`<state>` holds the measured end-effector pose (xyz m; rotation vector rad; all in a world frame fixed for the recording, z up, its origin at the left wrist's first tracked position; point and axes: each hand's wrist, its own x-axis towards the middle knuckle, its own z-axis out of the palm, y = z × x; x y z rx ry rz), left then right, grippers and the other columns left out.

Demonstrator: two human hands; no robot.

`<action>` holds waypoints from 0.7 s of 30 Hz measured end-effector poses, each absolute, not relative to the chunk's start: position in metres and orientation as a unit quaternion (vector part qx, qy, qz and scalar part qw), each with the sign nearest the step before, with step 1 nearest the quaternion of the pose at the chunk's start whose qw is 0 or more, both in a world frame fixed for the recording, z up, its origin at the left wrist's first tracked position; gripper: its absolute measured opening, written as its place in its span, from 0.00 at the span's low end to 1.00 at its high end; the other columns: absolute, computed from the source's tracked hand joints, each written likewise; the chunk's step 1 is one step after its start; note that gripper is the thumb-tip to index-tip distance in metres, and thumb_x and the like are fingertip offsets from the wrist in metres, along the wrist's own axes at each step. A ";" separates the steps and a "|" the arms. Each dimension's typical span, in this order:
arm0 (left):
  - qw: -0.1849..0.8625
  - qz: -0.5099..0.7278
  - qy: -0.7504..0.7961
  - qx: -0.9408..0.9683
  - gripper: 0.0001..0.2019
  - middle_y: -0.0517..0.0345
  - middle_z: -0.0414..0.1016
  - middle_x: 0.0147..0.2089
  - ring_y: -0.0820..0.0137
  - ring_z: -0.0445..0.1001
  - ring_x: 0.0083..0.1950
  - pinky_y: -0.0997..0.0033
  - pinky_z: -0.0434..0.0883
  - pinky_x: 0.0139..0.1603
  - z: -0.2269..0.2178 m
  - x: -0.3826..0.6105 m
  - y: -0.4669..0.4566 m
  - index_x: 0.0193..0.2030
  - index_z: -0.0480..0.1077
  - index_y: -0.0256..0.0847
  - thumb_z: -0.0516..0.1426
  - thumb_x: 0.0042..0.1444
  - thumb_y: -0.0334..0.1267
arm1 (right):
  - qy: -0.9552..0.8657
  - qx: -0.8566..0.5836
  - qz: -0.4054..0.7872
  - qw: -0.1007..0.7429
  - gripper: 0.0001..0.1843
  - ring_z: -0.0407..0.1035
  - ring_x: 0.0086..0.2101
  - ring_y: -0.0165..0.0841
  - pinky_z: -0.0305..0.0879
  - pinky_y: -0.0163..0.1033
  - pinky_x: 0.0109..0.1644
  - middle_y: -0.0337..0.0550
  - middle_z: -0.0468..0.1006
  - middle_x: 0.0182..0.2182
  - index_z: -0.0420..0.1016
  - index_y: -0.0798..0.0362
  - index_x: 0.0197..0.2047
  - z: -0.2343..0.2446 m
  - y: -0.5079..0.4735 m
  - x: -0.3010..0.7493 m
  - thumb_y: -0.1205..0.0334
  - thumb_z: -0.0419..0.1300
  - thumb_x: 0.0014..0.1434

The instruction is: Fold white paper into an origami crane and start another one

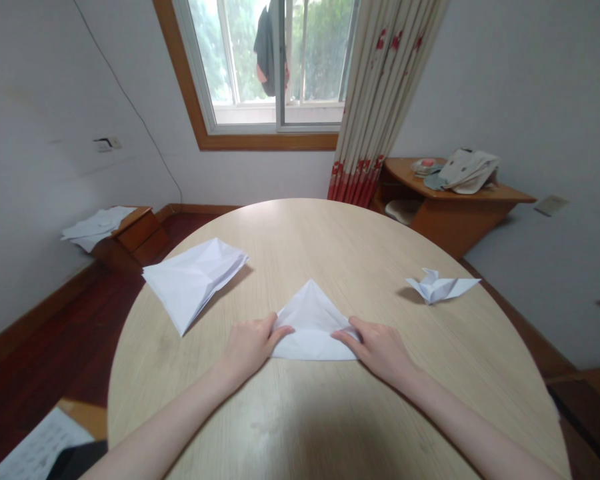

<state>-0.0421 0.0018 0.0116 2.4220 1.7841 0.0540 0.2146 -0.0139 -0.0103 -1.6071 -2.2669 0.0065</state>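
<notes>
A white sheet of paper (310,317), folded into a triangle with its point away from me, lies on the round wooden table (300,413). My left hand (253,341) grips its left corner, thumb on top and fingers at the edge beneath. At the opposite corner my right hand (377,340) pinches the paper the same way. Crease lines show across the sheet. A folded paper bird (435,288) rests on the table to the right. To the left lies a stack of creased white paper (193,277), its layers slightly fanned.
Beyond the table are a window (280,67) and a long curtain (380,100). A corner shelf (460,200) with a cloth bag (470,170) stands back right. At the left is a low cabinet (140,237) with papers (97,227) on top.
</notes>
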 end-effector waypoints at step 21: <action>0.066 -0.013 0.585 0.808 0.26 0.46 0.79 0.35 0.53 0.78 0.38 0.65 0.68 0.33 0.013 -0.040 0.001 0.45 0.66 0.37 0.47 0.61 0.61 | -0.803 -0.549 -0.087 0.213 0.17 0.70 0.41 0.45 0.66 0.47 0.42 0.54 0.76 0.41 0.67 0.54 0.51 -0.018 -0.005 0.216 0.53 0.49 0.66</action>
